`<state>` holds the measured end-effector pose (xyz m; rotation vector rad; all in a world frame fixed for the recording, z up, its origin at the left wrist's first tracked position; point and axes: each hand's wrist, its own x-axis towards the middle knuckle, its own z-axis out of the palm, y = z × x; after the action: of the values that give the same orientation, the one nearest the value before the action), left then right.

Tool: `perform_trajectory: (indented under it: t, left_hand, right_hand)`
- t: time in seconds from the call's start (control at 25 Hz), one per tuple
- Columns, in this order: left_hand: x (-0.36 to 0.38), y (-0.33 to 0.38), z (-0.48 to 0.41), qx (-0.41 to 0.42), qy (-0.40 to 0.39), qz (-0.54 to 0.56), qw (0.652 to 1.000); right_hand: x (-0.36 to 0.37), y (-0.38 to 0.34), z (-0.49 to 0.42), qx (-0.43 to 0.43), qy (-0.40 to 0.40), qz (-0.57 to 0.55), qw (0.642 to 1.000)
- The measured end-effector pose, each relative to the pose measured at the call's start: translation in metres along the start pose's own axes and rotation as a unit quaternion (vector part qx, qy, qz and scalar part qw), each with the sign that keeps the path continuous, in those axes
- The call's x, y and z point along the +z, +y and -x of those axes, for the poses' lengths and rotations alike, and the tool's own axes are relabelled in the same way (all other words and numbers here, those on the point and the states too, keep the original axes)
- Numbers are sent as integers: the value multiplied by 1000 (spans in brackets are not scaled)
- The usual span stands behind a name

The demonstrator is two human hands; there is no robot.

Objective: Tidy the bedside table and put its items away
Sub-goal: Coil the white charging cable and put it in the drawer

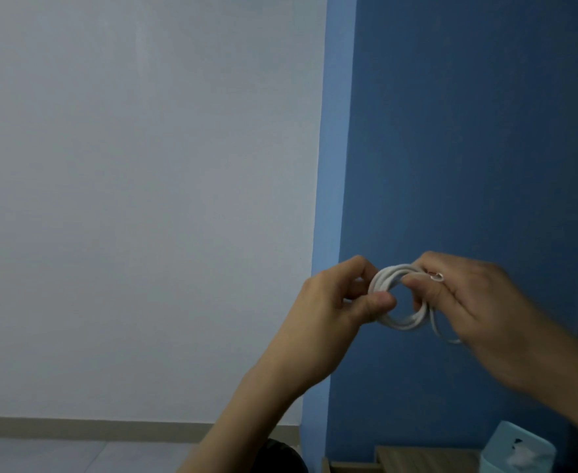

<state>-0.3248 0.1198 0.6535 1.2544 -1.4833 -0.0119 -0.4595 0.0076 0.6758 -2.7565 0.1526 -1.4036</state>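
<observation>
A pale grey-white painted wall (144, 199) meets a deep blue painted wall (468, 148); a beige skirting board (76, 428) runs along the grey floor (59, 455).

A white wall (137, 199) meets a blue wall (468, 131). A beige skirting (76, 428) runs along the white wall's foot, and a dark round thing (287, 455) sits low beside the corner.

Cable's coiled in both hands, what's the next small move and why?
Probably tuck the loose end, pinched by the right hand, around the white cable coil while the left hand holds it. The coil looks finished, but a strand hangs loose, so it may unravel if set down.
</observation>
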Motion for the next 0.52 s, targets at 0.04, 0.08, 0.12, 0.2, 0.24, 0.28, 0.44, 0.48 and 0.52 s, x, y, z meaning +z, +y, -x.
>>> perform_trajectory:
  t: [0.04,0.08,0.12,0.2,0.24,0.28,0.44,0.48,0.52]
  left_hand:
    - [-1,0,2,-1,0,-26,1000]
    - [-2,1,4,-8,-9,-36,999]
    - [-3,4,5,-17,-24,-39,999]
    - [0,9,5,-3,-46,-41,998]
    - [4,10,3,16,-44,-38,998]
    - [6,10,0,29,-32,-30,999]
    - [8,2,-6,60,4,21,998]
    - [9,1,-6,72,10,24,997]
    - [9,2,-5,85,16,19,996]
  right_hand:
    - [2,1,0,-3,-12,7,1000]
    - [4,1,0,-7,-24,11,1000]
    - [6,1,0,-11,-35,15,999]
    - [9,-1,-1,-21,-48,19,998]
    - [10,-2,-1,-22,-50,17,998]
    - [10,-3,-2,-18,-48,10,999]
    - [1,-4,-6,-41,-29,23,998]
    - [-2,-4,-9,-45,-28,27,998]
    - [-8,-4,-10,-44,-32,21,998]
